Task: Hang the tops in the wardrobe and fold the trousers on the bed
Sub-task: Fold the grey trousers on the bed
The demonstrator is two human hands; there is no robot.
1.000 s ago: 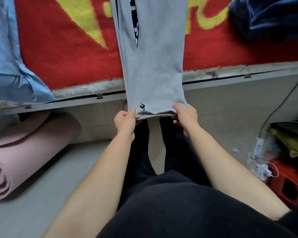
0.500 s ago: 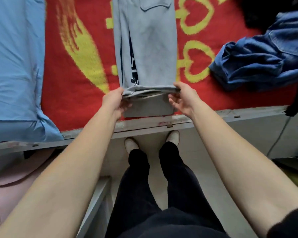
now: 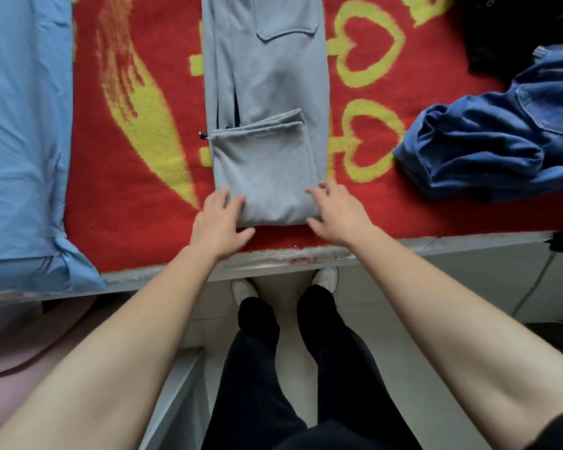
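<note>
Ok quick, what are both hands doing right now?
Left hand: open, fingers resting on the folded light grey cotton trousers.
Right hand: open, at the trousers' right edge, holding nothing.

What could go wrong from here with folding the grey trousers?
The cuffs of the trousers, folded up, lie slanted, so the next fold may come out crooked. The fold sits close to the bed edge; if the left hand or the right hand drags it toward the person, it might slip off.
</note>
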